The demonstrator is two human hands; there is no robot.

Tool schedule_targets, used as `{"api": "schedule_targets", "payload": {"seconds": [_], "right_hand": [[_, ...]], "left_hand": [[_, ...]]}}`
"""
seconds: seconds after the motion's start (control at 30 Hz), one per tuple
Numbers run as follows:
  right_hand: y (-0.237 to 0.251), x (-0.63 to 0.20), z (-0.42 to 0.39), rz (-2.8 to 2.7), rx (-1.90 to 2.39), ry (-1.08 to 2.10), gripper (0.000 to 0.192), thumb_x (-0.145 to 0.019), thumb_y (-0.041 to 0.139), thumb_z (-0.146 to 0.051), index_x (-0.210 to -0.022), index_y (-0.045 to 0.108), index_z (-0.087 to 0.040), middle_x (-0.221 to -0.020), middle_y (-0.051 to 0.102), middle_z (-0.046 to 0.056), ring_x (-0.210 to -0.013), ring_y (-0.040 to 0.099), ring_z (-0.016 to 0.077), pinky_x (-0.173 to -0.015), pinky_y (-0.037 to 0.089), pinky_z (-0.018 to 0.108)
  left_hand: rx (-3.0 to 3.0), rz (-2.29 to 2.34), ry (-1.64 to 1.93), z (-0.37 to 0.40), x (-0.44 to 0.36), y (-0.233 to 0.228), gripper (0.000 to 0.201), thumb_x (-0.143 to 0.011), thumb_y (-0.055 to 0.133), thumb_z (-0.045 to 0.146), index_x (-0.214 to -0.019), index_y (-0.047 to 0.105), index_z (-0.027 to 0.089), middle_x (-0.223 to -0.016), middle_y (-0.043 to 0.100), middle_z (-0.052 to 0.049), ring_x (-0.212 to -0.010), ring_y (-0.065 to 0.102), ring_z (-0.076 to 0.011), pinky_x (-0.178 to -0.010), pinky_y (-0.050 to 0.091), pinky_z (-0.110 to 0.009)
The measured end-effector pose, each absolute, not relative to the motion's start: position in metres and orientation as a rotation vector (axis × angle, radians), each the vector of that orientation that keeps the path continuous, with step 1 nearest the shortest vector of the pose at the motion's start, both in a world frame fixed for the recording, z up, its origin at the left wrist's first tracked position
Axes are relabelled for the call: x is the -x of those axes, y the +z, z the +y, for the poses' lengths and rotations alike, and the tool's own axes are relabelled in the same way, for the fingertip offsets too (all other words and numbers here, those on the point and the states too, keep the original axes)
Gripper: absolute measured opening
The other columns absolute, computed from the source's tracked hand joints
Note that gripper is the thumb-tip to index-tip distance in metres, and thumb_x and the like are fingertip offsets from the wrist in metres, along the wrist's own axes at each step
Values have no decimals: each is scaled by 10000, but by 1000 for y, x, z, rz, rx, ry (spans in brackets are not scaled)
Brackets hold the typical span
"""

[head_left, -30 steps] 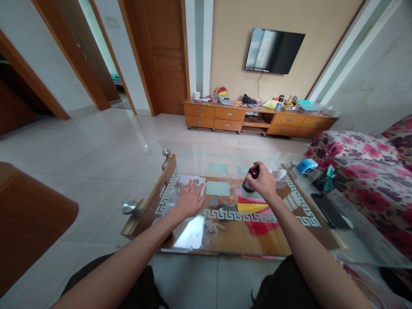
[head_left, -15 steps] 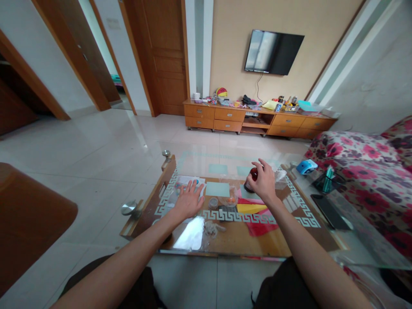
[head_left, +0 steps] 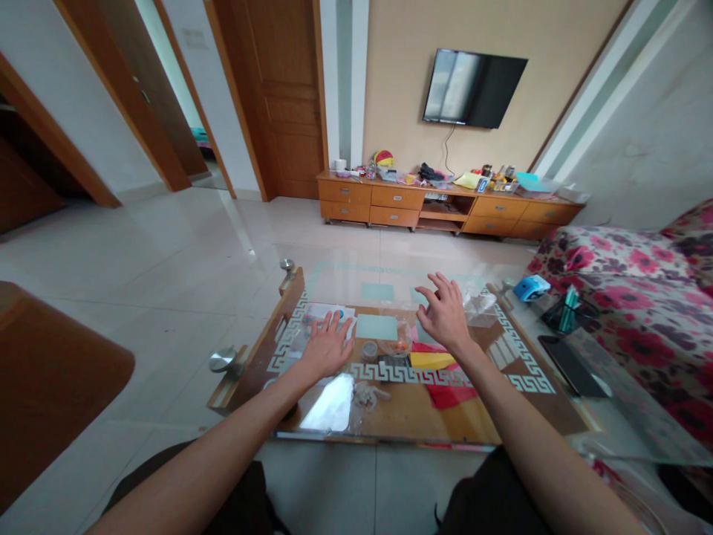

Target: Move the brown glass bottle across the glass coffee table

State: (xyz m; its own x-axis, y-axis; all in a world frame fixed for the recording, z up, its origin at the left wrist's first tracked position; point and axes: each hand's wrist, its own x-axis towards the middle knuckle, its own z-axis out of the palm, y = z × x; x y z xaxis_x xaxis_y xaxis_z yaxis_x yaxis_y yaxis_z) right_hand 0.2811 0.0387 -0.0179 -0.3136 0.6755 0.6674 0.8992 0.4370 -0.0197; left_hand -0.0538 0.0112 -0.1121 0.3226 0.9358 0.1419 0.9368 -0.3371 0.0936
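Observation:
My left hand (head_left: 328, 348) rests flat with fingers spread at the left part of the glass coffee table (head_left: 401, 435), over or beside some white papers (head_left: 320, 313). My right hand (head_left: 444, 312) hovers over the right half of the table, its fingers slightly bent and apart. Nothing shows between the thumb and fingers. No brown bottle is visible; whether the hand hides it I cannot tell. Nearest to this hand are a clear plastic box (head_left: 482, 308) with white tissue and a red and yellow cloth or packet (head_left: 431, 360).
Between the hands sit a small round container (head_left: 369, 351) and a clear bag with orange bits (head_left: 398, 345). At right are a blue pack (head_left: 531, 288), a holder with green pens (head_left: 568, 312) and a dark tablet-like slab (head_left: 573, 365). A flowered sofa (head_left: 629, 297) stands beyond.
My right hand held a dark brown bottle before; now that bottle is out of sight and the fingers are apart. The hand has shifted slightly left. My left hand stays put.

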Motion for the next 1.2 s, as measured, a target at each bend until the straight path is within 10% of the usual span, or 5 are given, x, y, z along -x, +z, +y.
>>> {"api": "schedule_targets", "payload": {"seconds": [1.2], "right_hand": [[-25,-266,35,-2406,1284,-383,255,-964,620,-260,-1169,770,-284,-1332,738,67,-1434,501,360,-1296,171,682]], "left_hand": [[2572,-1818,-288,12,55,-112,643,-1068,381,490,-1671,386,266,-1759,316,-149,-1650,213,-379,-1299,153,-646]]}}
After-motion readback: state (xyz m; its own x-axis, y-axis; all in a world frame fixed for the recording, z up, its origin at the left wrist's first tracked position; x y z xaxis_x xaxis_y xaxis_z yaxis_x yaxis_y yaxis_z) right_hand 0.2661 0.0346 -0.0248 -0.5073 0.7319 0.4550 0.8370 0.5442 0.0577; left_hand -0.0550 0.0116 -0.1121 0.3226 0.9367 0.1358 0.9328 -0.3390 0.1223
